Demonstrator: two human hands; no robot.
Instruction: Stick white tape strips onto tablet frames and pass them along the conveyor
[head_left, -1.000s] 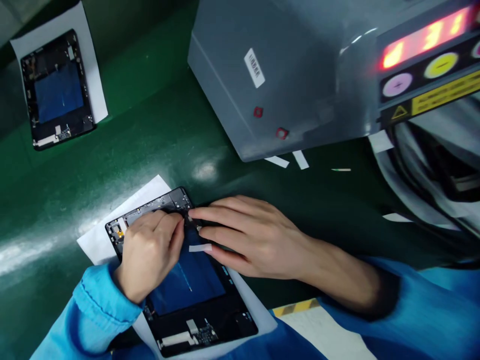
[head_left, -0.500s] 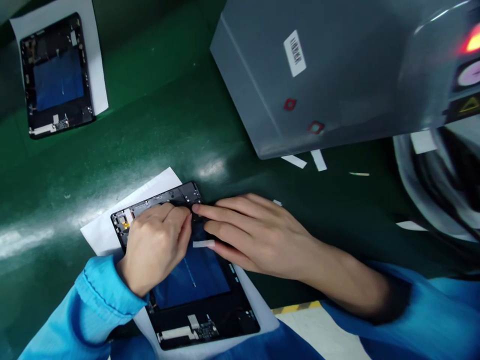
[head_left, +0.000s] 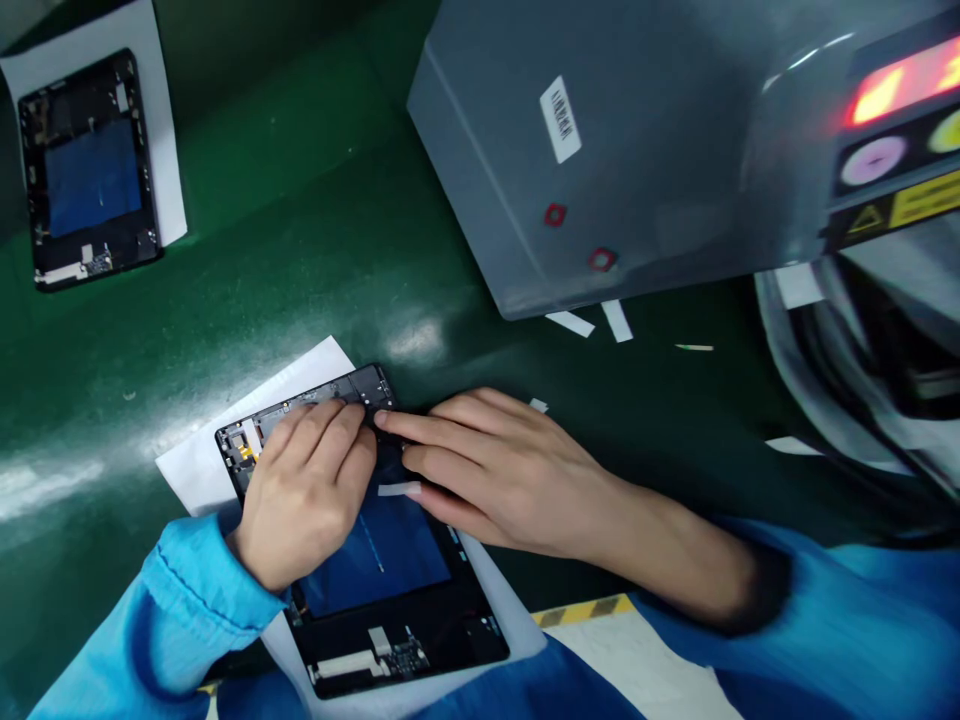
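Bearing down on the upper edge of an opened tablet frame, the left hand curls its fingers over the black rim, while the right hand reaches in from 3 o'clock, its index fingertip meeting the same edge. Whether either hand actually grips cannot be told from this view. A white tape strip lies under the right fingers, above the blue panel. The frame rests on a white paper sheet on the green bench mat. Judged by its thin form, the frame is light and stiff but fragile; hold it by the rim, clear of the exposed circuit board. Farther off, a second tablet frame sits at 11 o'clock and a grey machine housing at 1 o'clock.
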